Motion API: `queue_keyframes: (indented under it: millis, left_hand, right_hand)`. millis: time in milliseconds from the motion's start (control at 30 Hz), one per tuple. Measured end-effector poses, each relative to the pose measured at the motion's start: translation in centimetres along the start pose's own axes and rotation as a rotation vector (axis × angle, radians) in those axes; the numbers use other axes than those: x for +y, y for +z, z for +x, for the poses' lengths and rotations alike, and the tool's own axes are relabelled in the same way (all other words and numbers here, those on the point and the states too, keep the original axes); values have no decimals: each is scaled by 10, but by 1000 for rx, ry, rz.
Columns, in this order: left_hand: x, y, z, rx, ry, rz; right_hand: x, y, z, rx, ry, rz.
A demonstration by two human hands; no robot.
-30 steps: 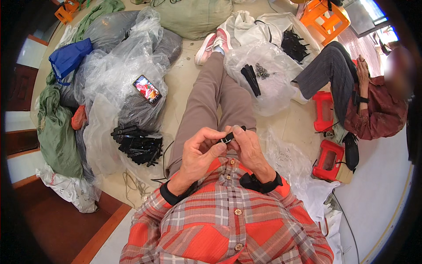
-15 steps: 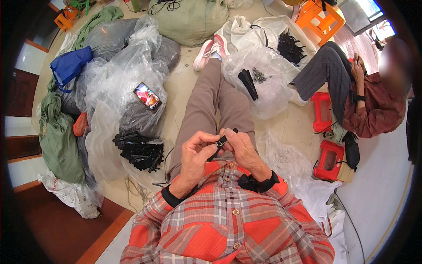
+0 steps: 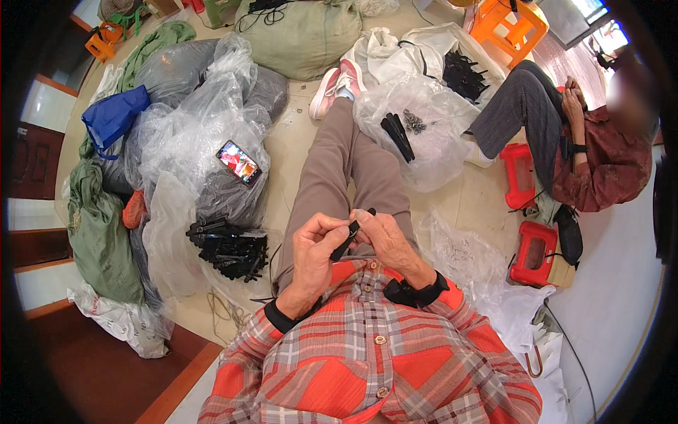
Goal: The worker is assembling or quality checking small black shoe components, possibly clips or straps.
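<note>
Black, a narrow strap (image 3: 344, 247) slants over the person's trousers (image 3: 328, 162), pinched by the closed fingertips of the left hand (image 3: 311, 249) and right hand (image 3: 390, 244). Black strips (image 3: 400, 138) lie toward the left edge of a clear plastic bag (image 3: 445, 159), beside small metal pieces (image 3: 414, 121). A dark pile (image 3: 229, 251) sits by the near edge of a plastic-wrapped bundle (image 3: 180, 134).

white sack (image 3: 121, 319): printed lettering | clear plastic sheet (image 3: 460, 253): dark markings | neither clearly readable
</note>
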State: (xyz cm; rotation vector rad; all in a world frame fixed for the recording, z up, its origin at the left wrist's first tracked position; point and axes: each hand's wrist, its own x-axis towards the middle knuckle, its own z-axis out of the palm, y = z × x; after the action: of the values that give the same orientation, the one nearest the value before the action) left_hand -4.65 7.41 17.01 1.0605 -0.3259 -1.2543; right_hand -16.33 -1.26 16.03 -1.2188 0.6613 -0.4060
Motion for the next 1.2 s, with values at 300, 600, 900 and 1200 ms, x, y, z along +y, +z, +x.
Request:
queue_keyframes:
  millis: [300, 600, 900, 1200]
  left_hand:
    - [1, 2, 1, 36, 2, -7]
    - [5, -3, 3, 17, -98, 1]
    - [14, -2, 4, -17, -122, 81]
    - [34, 4, 16, -147, -62, 542]
  right_hand:
    - [1, -1, 0, -13, -2, -8]
    - [6, -1, 0, -32, 4, -18]
    - [-2, -2, -1, -47, -19, -112]
    - [-9, 2, 5, -37, -220, -271]
